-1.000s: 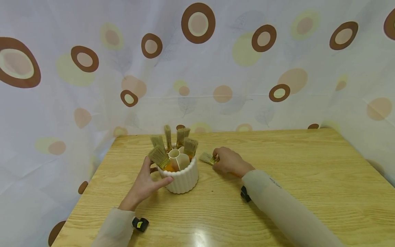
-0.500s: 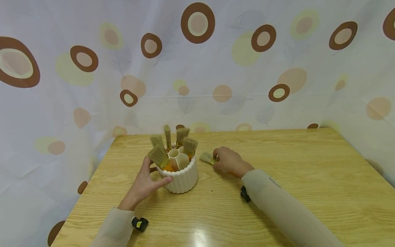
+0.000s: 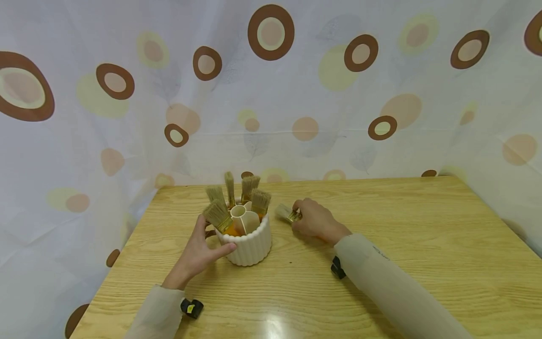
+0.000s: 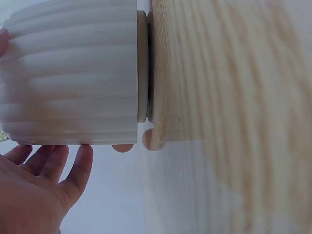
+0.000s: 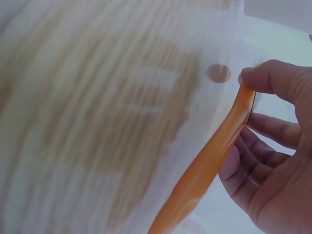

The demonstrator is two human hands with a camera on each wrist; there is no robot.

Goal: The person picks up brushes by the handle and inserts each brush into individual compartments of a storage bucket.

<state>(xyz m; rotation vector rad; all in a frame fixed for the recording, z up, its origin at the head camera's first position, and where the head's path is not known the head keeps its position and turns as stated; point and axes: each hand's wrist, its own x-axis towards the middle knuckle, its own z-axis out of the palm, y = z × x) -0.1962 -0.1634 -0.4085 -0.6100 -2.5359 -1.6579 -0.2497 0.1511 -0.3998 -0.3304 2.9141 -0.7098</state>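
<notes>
A white ribbed pot (image 3: 251,249) with inner dividers stands on the table in the head view. Several paintbrushes (image 3: 218,214) lean in it, bristles up, with orange handles partly visible. My left hand (image 3: 198,253) holds the pot at its left side, thumb in front and fingers round the side. In the left wrist view the fingers (image 4: 80,168) touch the pot's ribbed wall (image 4: 73,83). To the right of the pot, my right hand (image 3: 315,220) pinches a paintbrush (image 3: 288,213), bristles pointing left. Its orange handle (image 5: 204,161) slants below the thumb and fingers in the right wrist view.
The light wooden table (image 3: 402,212) reaches back to a hanging cloth (image 3: 305,94) printed with circles and leaves. The cloth also flanks both sides of the table. A black wrist camera (image 3: 192,307) sits at the left cuff.
The paintbrush in my right hand has risen slightly, its bristle end a bit higher. The right hand has shifted a little with it. My left hand and the pot stay put.
</notes>
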